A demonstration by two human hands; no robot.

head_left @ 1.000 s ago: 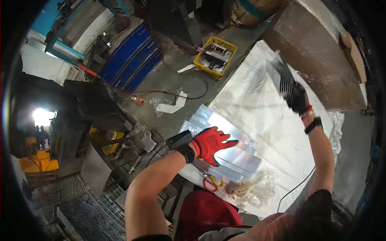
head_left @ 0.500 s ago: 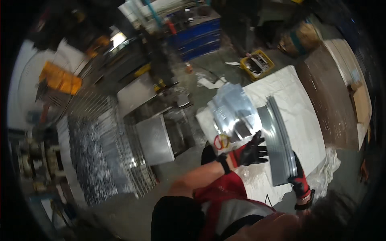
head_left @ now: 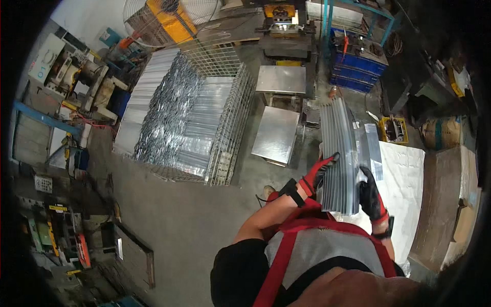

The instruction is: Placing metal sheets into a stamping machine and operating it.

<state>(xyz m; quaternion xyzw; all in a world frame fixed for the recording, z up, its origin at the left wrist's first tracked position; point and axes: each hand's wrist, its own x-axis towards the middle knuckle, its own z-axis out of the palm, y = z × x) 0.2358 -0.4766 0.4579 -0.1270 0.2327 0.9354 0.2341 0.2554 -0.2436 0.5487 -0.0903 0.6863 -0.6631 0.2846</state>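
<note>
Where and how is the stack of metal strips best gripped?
Probably by both long sides near mid-length, one from the left, one from the right: the stack is long, narrow and visibly made of many layers, so pressing inward should keep it together.

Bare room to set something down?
White sheet between gloved right hand and large brown box; grey concrete floor below the silver wire-mesh cage in frame. Crowded: cage, full of shiny metal strips; between right and left hand, a long grey metal stack.
</note>
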